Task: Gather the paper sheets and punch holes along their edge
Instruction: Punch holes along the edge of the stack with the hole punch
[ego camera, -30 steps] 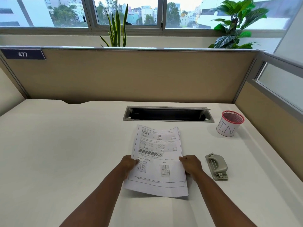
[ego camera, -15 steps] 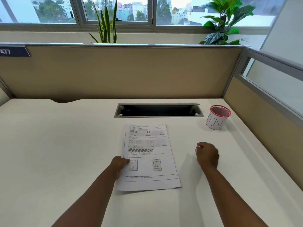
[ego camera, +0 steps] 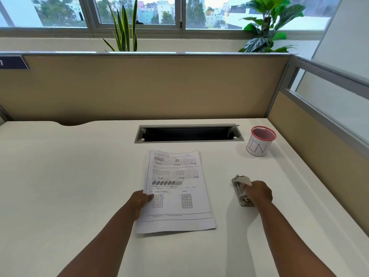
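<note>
Right hand [ego camera: 259, 193] now curled over grey metal hole punch [ego camera: 242, 190], gripping | left hand [ego camera: 140, 200] pinches printed white paper sheets [ego camera: 175, 191] on tabletop [ego camera: 69, 176]

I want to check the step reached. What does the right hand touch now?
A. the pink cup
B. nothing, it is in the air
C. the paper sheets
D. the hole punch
D: the right hand lies over the hole punch, fingers curled on it, to the right of the sheets and apart from them; the left hand holds the sheets' left edge.
</note>
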Demonstrator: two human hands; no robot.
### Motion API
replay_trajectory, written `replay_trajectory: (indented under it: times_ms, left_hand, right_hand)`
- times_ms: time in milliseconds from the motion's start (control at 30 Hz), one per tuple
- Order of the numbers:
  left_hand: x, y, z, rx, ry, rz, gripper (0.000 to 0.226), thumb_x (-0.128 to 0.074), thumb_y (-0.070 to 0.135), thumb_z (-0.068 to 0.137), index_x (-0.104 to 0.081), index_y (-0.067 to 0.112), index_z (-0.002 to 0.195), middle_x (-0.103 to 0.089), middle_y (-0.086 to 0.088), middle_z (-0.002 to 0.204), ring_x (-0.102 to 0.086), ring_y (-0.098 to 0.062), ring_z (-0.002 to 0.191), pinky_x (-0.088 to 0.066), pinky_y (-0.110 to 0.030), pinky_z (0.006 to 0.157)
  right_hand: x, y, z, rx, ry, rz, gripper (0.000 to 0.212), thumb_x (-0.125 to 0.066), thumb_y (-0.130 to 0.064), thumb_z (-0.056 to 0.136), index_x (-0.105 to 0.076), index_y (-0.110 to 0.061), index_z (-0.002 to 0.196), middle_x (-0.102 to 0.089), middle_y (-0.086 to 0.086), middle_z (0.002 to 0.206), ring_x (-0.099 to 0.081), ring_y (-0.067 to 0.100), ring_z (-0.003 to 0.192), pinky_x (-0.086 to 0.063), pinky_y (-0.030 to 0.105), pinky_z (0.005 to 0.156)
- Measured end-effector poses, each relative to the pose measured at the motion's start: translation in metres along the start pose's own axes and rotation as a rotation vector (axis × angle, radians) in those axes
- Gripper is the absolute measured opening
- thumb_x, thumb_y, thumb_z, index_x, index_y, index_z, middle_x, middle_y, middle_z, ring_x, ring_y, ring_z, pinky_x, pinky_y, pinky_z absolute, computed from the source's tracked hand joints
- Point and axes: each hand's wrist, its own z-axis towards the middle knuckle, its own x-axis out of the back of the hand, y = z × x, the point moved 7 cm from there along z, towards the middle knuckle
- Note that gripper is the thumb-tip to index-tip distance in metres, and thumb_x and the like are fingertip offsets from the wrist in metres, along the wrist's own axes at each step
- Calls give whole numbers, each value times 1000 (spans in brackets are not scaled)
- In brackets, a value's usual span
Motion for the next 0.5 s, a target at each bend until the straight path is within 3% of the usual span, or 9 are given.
replay_trajectory:
  times_ms: [100,167,267,333,500]
  left_hand:
    - [0,0,1,-3,-3,5,36,-53,-3,90,-50,-12,125,-54,-29,130,-56,-39,111,-42,-38,85]
    - [0,0,1,-2,-9,-3,37,-53,-3,90,-49,-12,125,-54,-29,130,-56,-39,112,-43,-40,87]
    - [0,1,0,7,-23,-2,38,-53,-2,90,-49,-11,126,-53,-29,131,-53,-43,118,-43,-44,94]
    - [-1,2,1,12,-40,-7,38,-53,-3,90,-49,-11,126,-54,-29,131,-52,-43,119,-43,-46,96]
    - [-5,8,1,-6,-100,-29,37,-52,-1,91,-49,-9,127,-54,-28,132,-55,-39,115,-43,-48,101]
  right_hand:
    - [-3,-5,1,18,-10,82,37,-49,-27,90,-57,-7,60,-55,8,69,-55,32,84,-34,26,58]
    - [-8,-3,2,-1,-24,193,42,-53,-28,89,-47,-12,50,-53,10,68,-51,28,78,-36,27,61]
    - [-24,0,1,-106,-149,574,30,-60,-23,88,-57,-4,65,-58,17,81,-56,29,75,-48,38,69]
    - [-35,-4,-5,-190,-277,839,22,-62,-17,88,-56,-5,70,-57,15,77,-55,27,66,-49,38,61]
    - [-42,-21,-11,-159,-406,953,21,-59,-16,89,-52,-7,72,-57,13,74,-55,25,64,-52,32,44]
